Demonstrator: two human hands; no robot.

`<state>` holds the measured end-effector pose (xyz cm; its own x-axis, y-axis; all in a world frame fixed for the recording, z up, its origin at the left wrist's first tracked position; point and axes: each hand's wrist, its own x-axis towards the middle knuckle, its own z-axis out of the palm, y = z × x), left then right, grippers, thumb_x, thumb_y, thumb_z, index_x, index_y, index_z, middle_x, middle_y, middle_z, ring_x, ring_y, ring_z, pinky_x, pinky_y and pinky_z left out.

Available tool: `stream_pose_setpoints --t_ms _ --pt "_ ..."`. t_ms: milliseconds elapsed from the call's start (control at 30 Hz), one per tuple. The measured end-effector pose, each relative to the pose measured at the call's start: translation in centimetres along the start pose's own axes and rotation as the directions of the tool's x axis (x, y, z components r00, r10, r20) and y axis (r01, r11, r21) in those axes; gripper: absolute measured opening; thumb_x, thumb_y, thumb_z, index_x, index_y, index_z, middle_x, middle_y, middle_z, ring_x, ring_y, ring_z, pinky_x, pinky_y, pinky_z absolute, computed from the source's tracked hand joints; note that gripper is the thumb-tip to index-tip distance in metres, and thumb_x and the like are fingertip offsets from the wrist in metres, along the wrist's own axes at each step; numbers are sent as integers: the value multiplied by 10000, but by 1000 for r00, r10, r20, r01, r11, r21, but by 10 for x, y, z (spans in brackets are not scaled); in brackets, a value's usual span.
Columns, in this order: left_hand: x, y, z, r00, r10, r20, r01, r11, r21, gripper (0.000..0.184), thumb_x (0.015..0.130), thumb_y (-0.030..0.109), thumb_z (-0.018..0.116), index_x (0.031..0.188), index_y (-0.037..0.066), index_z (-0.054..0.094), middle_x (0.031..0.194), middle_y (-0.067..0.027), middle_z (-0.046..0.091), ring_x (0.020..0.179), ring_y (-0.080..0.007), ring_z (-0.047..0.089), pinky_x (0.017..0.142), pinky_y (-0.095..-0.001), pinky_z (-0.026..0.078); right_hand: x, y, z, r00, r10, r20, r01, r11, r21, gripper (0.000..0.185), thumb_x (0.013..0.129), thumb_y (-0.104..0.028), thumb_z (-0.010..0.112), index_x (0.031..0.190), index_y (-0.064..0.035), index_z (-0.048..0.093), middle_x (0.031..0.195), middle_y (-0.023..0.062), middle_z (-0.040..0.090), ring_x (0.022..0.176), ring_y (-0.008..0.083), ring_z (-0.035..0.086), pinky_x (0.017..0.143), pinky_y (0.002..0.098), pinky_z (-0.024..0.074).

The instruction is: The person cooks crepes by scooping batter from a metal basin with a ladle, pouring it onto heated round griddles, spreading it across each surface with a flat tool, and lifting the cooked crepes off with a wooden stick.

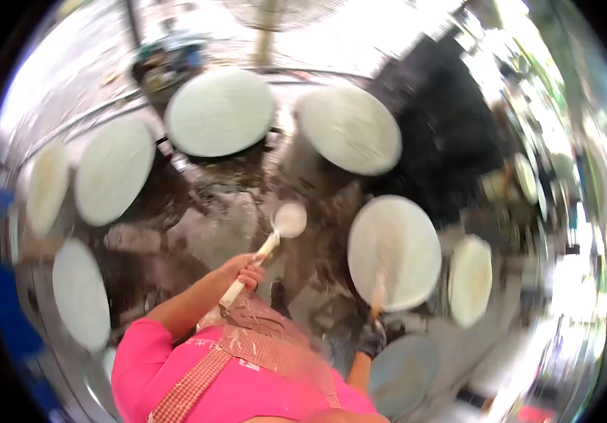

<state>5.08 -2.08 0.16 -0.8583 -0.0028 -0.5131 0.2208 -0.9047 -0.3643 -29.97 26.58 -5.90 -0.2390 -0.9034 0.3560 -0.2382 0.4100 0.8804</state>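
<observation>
My left hand [249, 271], bare, is wrapped round the pale handle of a ladle [290, 220]. The ladle's round bowl looks whitish and hangs over the wet floor among the round white tops. On the right, my right hand [372, 338] wears a dark glove and is closed on a thin brown stick [381, 292]. That stick reaches over the near edge of a large round white surface [414, 247], its upper part smeared by motion.
Several more round white tops stand in an arc, among them one at the back [220, 113] and one at far left [81, 296]. A black sheet [444, 127] hangs at back right. A grey round lid [405, 374] is beside my right arm.
</observation>
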Motion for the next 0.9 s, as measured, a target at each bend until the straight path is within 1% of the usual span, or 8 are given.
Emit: stream_pose_setpoints --t_ms 67,167,300,400,533,633,733,900 --pt "-22 -6 -35 990 135 -36 -134 991 6 76 843 223 442 840 147 433 482 41 283 342 -30 262 271 -161 205 39 -22 73 786 -29 -617 -423 703 -572 304 867 -239 331 1094 -82 459 609 66 473 478 198 450 492 360 428" --pt "-68 -29 -71 968 223 113 -182 939 -293 127 832 242 467 788 130 426 466 42 276 340 -35 266 270 -172 219 141 -69 91 799 566 -200 -305 670 677 319 872 -231 328 1128 -83 446 546 40 442 385 139 379 410 320 392" --pt "-20 -39 -34 834 551 29 -485 757 -439 99 850 223 433 828 128 450 477 30 290 336 -44 261 272 -171 212 295 -116 114 982 -64 179 -190 -366 911 300 859 -248 376 1071 -85 514 502 25 425 388 129 388 465 326 392" --pt "-37 -67 -21 732 679 -63 -614 616 -493 106 857 219 416 847 127 468 478 22 298 336 -50 265 276 -177 216 361 -117 -64 916 -400 -33 -168 -458 873 341 787 -273 507 1010 -22 564 915 170 590 768 256 559 681 324 420" --pt "-103 -57 -80 600 794 95 -609 531 -589 118 863 236 396 843 130 445 482 10 310 345 -66 284 292 -191 238 380 -197 -218 836 -350 -423 56 -711 701 334 785 -306 521 937 -12 568 663 73 581 585 227 528 574 334 416" --pt "-151 -63 -131 559 829 -23 -662 430 -614 189 870 282 382 818 101 402 466 3 315 340 -80 307 268 -207 241 338 -266 -274 762 -469 -447 259 -411 874 286 791 -167 520 1043 -34 544 627 21 544 548 154 500 494 275 384" --pt "-207 -38 -140 603 769 -212 -711 396 -581 264 839 280 431 644 123 347 431 12 297 312 -81 286 258 -224 227 308 -289 -329 640 -689 -339 -381 -668 639 316 782 -138 534 1091 -71 533 567 -7 502 505 105 453 442 260 347" --pt "-264 78 -119 98 962 -254 -995 97 -18 170 840 257 420 826 90 389 431 -18 314 339 -143 325 321 -283 266 310 -270 -401 536 -806 -250 -560 -561 610 221 777 -133 538 990 -89 575 539 -22 461 377 76 355 340 244 291"
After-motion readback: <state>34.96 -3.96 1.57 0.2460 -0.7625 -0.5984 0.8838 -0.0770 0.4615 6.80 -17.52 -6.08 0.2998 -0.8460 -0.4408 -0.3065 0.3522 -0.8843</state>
